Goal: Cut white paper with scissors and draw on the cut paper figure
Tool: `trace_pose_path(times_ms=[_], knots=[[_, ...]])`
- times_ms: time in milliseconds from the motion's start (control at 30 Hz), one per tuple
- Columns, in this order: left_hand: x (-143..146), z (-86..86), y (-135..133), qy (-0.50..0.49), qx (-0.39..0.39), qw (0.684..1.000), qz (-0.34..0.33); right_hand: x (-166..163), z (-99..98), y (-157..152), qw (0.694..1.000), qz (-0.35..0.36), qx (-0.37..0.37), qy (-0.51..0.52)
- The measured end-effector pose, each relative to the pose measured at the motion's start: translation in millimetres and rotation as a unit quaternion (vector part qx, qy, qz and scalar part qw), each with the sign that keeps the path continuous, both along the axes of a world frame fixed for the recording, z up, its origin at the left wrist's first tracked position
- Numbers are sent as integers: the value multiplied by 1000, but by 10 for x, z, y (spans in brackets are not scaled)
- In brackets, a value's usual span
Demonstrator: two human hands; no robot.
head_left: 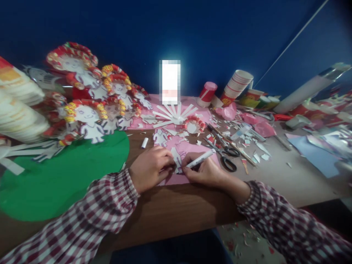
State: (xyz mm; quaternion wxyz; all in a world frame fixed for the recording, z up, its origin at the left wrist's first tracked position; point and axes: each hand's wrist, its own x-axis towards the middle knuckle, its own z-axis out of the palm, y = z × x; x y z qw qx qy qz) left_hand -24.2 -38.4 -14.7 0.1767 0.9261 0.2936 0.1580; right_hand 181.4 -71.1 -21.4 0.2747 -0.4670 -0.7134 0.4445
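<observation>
My left hand (150,167) is closed, pinching a small white paper cut-out (176,158) down on a pink sheet (189,149) at the table's near edge. My right hand (203,171) grips a white marker (200,158), its tip touching the cut-out between both hands. Both sleeves are red-and-white checked.
Black scissors (227,161) and a second pair (229,150) lie right of my hands among paper scraps. A green paper disc (68,172) lies left, with paper dolls (88,117) and stacked paper plates (16,110) behind. Stacked paper cups (236,86), a red cup (206,93) and a phone (169,81) stand at the back.
</observation>
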Motion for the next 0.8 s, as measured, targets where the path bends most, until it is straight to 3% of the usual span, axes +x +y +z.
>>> trace_pose_path(times_ms=[800], knots=[[2,-11,4,0,-3,1000,0,-6,31,26,999,-24,-35,22]])
